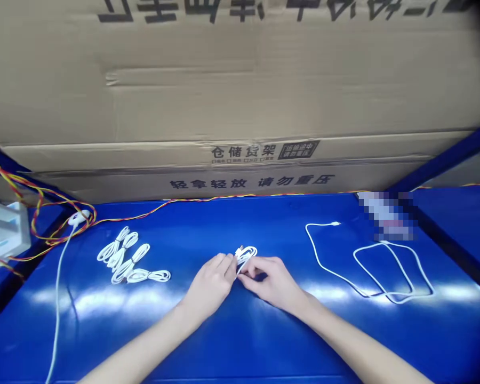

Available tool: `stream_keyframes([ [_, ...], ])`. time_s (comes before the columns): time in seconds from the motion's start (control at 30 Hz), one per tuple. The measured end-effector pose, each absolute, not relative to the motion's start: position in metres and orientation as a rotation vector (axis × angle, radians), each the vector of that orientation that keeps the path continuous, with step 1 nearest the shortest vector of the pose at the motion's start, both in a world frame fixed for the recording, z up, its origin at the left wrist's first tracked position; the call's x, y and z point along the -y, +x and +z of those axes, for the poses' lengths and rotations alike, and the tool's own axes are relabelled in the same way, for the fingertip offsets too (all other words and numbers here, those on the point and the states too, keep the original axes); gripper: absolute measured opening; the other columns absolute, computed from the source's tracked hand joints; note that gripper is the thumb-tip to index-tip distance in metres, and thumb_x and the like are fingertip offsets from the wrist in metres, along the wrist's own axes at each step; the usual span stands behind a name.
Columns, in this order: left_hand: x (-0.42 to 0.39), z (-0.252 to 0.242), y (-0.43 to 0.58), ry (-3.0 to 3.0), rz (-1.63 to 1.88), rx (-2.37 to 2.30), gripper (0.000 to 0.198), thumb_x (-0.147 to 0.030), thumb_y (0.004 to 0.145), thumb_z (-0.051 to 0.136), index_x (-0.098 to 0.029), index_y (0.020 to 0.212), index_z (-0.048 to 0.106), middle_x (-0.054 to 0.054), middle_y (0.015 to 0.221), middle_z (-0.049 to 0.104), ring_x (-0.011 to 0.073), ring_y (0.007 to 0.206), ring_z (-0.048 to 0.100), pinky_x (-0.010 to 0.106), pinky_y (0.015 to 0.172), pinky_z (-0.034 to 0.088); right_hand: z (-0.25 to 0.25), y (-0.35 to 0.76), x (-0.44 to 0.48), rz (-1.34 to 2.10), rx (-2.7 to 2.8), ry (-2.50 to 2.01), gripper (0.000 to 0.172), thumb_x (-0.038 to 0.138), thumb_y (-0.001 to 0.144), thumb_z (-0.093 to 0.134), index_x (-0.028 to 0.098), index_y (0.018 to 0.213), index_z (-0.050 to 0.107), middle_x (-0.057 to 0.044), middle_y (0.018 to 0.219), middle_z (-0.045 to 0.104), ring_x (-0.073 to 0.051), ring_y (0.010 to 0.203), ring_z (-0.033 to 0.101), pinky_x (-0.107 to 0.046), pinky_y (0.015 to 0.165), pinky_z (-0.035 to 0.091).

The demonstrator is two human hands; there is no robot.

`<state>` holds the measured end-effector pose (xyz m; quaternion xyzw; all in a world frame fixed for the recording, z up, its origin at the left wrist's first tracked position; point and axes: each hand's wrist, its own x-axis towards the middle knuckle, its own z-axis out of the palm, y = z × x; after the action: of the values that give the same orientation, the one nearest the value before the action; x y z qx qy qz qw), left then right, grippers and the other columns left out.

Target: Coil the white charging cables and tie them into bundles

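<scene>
Near the middle of the blue shelf (280, 341), a white charging cable (248, 253) folded into a small bundle is between my two hands. My left hand (213, 277) is closed on the bundle's left side, beside a plug end that sticks up. My right hand (274, 280) pinches the cable from the right with thumb and forefinger. Part of the bundle is hidden behind my fingers. To the left lie several white cables (122, 256), each coiled and tied at its middle. On the right a loose white cable (324, 266) spreads in wide loops.
Cardboard boxes (240, 106) with printed characters stand along the back. Twisted red and yellow wires (144, 213) run along the rear edge and tangle at left, near a white power strip (8, 229) and a white cord (58, 298). A blurred-out item (388, 216) lies at the back right.
</scene>
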<state>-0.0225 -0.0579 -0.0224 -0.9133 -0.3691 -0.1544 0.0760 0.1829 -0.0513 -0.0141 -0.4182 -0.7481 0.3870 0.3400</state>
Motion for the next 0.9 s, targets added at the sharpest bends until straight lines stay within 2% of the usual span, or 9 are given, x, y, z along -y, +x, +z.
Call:
stream_keyframes([
  [0.1, 0.061, -0.014, -0.024, -2.798, -0.37, 1.123, 0.035, -0.005, 0.099, 0.043, -0.005, 0.129, 0.062, 0.018, 0.11, 0.068, 0.0276, 0.096, 0.062, 0.042, 0.085, 0.057, -0.014, 0.18, 0.051, 1.04, 1.884, -1.124, 0.024, 0.026, 0.092, 0.066, 0.022, 0.071, 0.054, 0.001, 0.072, 0.067, -0.013, 0.065, 0.062, -0.024, 0.066, 0.049],
  [0.23, 0.06, -0.002, -0.033, -3.073, -0.607, 1.323, 0.037, -0.021, 0.102, 0.052, -0.016, 0.139, 0.058, 0.014, 0.118, 0.065, 0.0265, 0.107, 0.06, 0.042, 0.096, 0.055, -0.011, 0.178, 0.049, 1.122, 1.828, -1.12, 0.021, 0.028, 0.093, 0.067, 0.021, 0.074, 0.06, 0.001, 0.077, 0.069, -0.013, 0.066, 0.064, -0.024, 0.068, 0.055],
  [0.37, 0.055, -0.006, -0.038, -3.109, -0.775, 1.39, 0.03, -0.023, 0.103, 0.053, -0.021, 0.13, 0.064, 0.011, 0.111, 0.065, 0.0249, 0.103, 0.059, 0.04, 0.091, 0.054, -0.009, 0.181, 0.048, 1.204, 1.798, -1.097, 0.016, 0.031, 0.094, 0.069, 0.021, 0.081, 0.068, -0.001, 0.082, 0.073, -0.014, 0.07, 0.067, -0.025, 0.069, 0.057],
  [0.47, 0.054, -0.013, -0.034, -3.074, -0.818, 1.39, 0.025, -0.016, 0.103, 0.048, -0.019, 0.117, 0.069, 0.01, 0.105, 0.064, 0.0237, 0.099, 0.059, 0.039, 0.087, 0.054, -0.012, 0.185, 0.049, 1.134, 1.893, -1.054, 0.01, 0.03, 0.095, 0.071, 0.024, 0.098, 0.078, -0.003, 0.092, 0.077, -0.015, 0.072, 0.068, -0.027, 0.07, 0.056],
  [0.53, 0.055, -0.015, -0.031, -3.044, -0.802, 1.388, 0.023, -0.014, 0.102, 0.048, -0.017, 0.104, 0.071, 0.01, 0.099, 0.062, 0.0235, 0.095, 0.057, 0.038, 0.083, 0.053, -0.014, 0.188, 0.049, 0.967, 1.997, -1.006, 0.02, 0.029, 0.096, 0.071, 0.029, 0.114, 0.079, -0.003, 0.097, 0.079, -0.016, 0.075, 0.067, -0.03, 0.073, 0.054],
  [0.6, 0.057, -0.015, -0.028, -2.999, -0.765, 1.378, 0.023, -0.012, 0.101, 0.048, -0.015, 0.093, 0.069, 0.009, 0.092, 0.059, 0.0235, 0.089, 0.056, 0.038, 0.079, 0.052, -0.016, 0.191, 0.048, 0.727, 2.097, -0.982, 0.028, 0.028, 0.097, 0.07, 0.034, 0.124, 0.076, -0.002, 0.092, 0.079, -0.017, 0.074, 0.062, -0.034, 0.073, 0.05],
  [0.7, 0.056, -0.012, -0.027, -2.99, -0.725, 1.309, 0.022, -0.011, 0.101, 0.048, -0.015, 0.098, 0.069, 0.009, 0.09, 0.059, 0.0236, 0.087, 0.054, 0.038, 0.076, 0.051, -0.013, 0.191, 0.044, 0.482, 2.166, -1.032, 0.035, 0.029, 0.097, 0.07, 0.038, 0.131, 0.073, -0.002, 0.082, 0.078, -0.02, 0.073, 0.053, -0.037, 0.071, 0.044],
  [0.8, 0.053, -0.01, -0.03, -3.042, -0.699, 1.23, 0.024, -0.009, 0.101, 0.047, -0.015, 0.11, 0.069, 0.009, 0.095, 0.061, 0.0232, 0.09, 0.055, 0.037, 0.08, 0.052, -0.007, 0.184, 0.038, 0.53, 2.143, -1.123, 0.039, 0.029, 0.095, 0.072, 0.036, 0.134, 0.071, -0.003, 0.085, 0.079, -0.023, 0.078, 0.051, -0.041, 0.075, 0.043],
  [0.9, 0.049, -0.009, -0.033, -3.079, -0.674, 1.17, 0.025, -0.007, 0.099, 0.047, -0.015, 0.107, 0.069, 0.008, 0.094, 0.062, 0.0226, 0.09, 0.057, 0.037, 0.081, 0.052, -0.003, 0.177, 0.032, 0.688, 2.058, -1.226, 0.036, 0.025, 0.093, 0.074, 0.034, 0.128, 0.073, -0.002, 0.09, 0.08, -0.025, 0.083, 0.052, -0.044, 0.08, 0.043],
])
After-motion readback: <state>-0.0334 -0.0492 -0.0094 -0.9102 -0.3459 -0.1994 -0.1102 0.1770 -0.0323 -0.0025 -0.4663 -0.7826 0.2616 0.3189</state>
